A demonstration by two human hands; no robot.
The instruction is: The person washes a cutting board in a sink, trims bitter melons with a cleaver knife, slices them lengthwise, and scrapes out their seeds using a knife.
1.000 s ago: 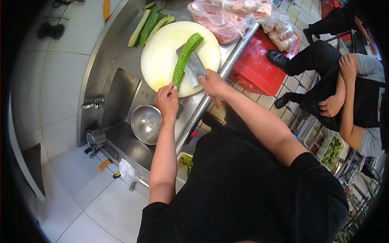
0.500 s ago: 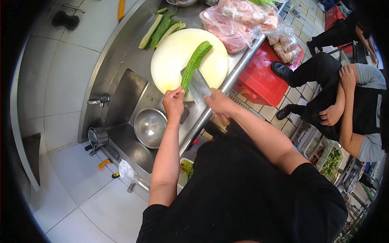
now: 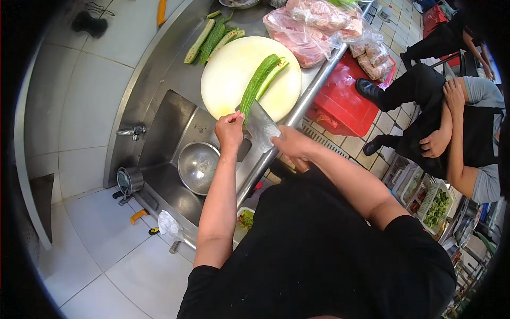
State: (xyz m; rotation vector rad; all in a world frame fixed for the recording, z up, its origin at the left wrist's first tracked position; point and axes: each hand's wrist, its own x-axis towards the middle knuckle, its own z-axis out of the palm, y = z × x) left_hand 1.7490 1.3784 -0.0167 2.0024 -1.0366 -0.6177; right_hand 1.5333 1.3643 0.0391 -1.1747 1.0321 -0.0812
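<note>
A long green bitter melon [image 3: 257, 80] with bumpy skin lies on the round white cutting board [image 3: 226, 69]. It is split lengthwise, and a paler strip of the other half shows along its right side. The fingers of my left hand [image 3: 229, 130] are closed on the melon's near end. My right hand [image 3: 293, 142] grips a cleaver [image 3: 262, 126] by its wooden handle, with the broad blade beside the near end, close to my left fingertips. Several more bitter melons [image 3: 212, 42], some cut open with reddish seeds showing, rest behind the board.
Left of the board is a steel sink [image 3: 167, 133] holding a metal bowl [image 3: 198, 167], with a tap [image 3: 131, 131] at the wall. Bagged meat [image 3: 300, 40] sits at the far right of the counter. Beyond the edge are a red crate [image 3: 342, 101] and a seated person [image 3: 425, 122].
The melon has parted lengthwise, with the right half now visible beside the left one. The cleaver has come a little toward me, to the near end.
</note>
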